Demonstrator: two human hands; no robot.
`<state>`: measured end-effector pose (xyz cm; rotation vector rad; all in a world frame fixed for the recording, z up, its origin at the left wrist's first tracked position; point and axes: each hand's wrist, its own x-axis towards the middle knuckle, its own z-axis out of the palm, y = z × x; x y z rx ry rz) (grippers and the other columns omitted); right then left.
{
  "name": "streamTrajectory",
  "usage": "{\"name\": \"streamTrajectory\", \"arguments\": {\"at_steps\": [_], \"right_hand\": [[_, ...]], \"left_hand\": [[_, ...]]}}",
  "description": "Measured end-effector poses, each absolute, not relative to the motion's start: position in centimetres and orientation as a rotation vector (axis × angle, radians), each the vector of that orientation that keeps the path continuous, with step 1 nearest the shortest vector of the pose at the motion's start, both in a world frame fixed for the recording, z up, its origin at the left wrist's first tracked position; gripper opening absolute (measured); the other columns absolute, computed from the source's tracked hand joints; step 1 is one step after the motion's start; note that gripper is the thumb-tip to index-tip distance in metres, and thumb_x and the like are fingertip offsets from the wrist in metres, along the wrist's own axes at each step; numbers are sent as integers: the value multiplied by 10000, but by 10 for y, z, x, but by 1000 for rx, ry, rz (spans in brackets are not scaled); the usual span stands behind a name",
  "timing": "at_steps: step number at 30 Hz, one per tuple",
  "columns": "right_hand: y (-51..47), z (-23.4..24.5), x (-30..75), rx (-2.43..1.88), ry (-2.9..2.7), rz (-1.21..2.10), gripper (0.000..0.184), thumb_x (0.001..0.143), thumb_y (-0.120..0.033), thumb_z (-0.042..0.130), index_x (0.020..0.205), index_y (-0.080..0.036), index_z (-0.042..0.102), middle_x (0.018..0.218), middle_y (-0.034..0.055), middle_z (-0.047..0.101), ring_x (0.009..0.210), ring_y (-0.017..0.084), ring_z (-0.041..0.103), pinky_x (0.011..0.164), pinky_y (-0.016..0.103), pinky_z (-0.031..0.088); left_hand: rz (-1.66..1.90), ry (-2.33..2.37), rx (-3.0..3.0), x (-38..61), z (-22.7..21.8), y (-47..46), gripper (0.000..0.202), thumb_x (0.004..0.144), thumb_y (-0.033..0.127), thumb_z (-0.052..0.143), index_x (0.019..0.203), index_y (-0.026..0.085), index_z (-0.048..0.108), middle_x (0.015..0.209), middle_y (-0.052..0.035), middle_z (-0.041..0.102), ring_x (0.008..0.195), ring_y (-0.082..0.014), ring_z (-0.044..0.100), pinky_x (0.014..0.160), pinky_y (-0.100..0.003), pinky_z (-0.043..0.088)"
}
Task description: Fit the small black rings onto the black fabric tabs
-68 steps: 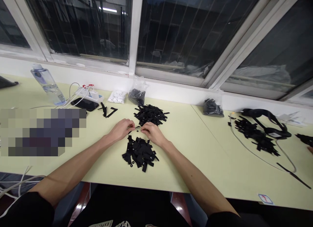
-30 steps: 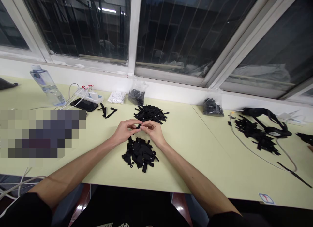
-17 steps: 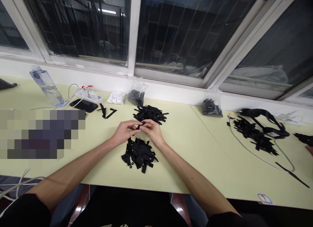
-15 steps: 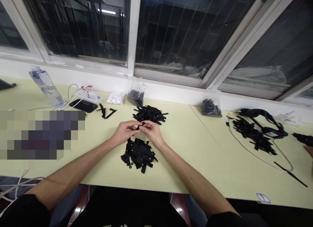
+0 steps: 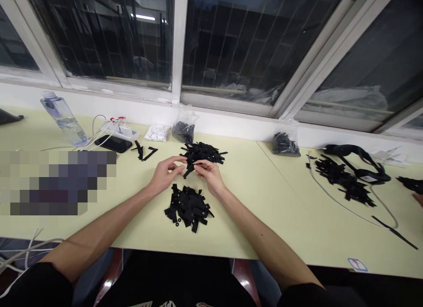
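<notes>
My left hand [image 5: 166,174] holds nothing; its curved index finger and thumb are apart, just left of a short black fabric strip [image 5: 188,171]. From the other side, my right hand [image 5: 210,176] pinches the upper end of that strip, which slants down to the left. Beyond both hands lies a heap of black strips [image 5: 205,152]. Nearer my body is a second pile of black fabric pieces [image 5: 191,206], some bearing small white letters. Small black rings [image 5: 178,222] lie at that pile's lower left edge.
Along the wall stand a water bottle [image 5: 64,120], a power strip [image 5: 120,131], a white packet [image 5: 157,133] and bags of black parts [image 5: 184,130] [image 5: 286,145]. A black phone-like object [image 5: 113,143] lies left. At right are a black headset [image 5: 370,177], a cable and more strips [image 5: 343,179].
My hands have drawn slightly apart. The left fingers have come off the strip and opened, while the strip stays at my right fingertips, now slanting down to the left.
</notes>
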<state>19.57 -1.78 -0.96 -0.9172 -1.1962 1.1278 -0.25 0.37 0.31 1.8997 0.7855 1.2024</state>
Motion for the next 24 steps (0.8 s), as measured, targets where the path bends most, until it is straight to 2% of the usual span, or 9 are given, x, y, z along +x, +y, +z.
{"name": "streamTrajectory", "arguments": {"at_steps": [2, 6, 18, 24], "right_hand": [[-17, -7, 201, -865, -1165, 1189, 246, 704, -335, 793, 889, -197, 708, 656, -5, 588, 589, 111, 487, 548, 250, 367], [-16, -5, 206, -805, -1098, 1234, 239, 704, -328, 798, 880, -207, 690, 620, -25, 536, 574, 103, 465, 543, 248, 340], [-16, -12, 203, -829, -1129, 1310, 272, 689, -333, 818, 893, -200, 698, 659, -10, 578, 566, 101, 462, 556, 261, 337], [-18, -11, 203, -819, -1178, 1333, 260, 710, -332, 809, 899, -198, 692, 650, -8, 583, 569, 103, 461, 566, 263, 340]], "left_hand": [[1182, 863, 1957, -6, 0, 11, 312, 916, 416, 550, 1116, 211, 672, 1052, -66, 704, 760, -168, 676, 725, -302, 546], [933, 902, 2248, -10, -9, 23, 230, 880, 406, 607, 935, 227, 741, 926, -54, 712, 864, -212, 638, 768, -320, 505], [677, 859, 2395, 0, -14, 31, 225, 845, 424, 646, 884, 217, 726, 842, -39, 673, 808, -208, 605, 715, -297, 438], [669, 928, 2481, 2, -19, 28, 175, 872, 361, 618, 856, 190, 649, 858, -49, 649, 871, -225, 595, 745, -310, 442]]}}
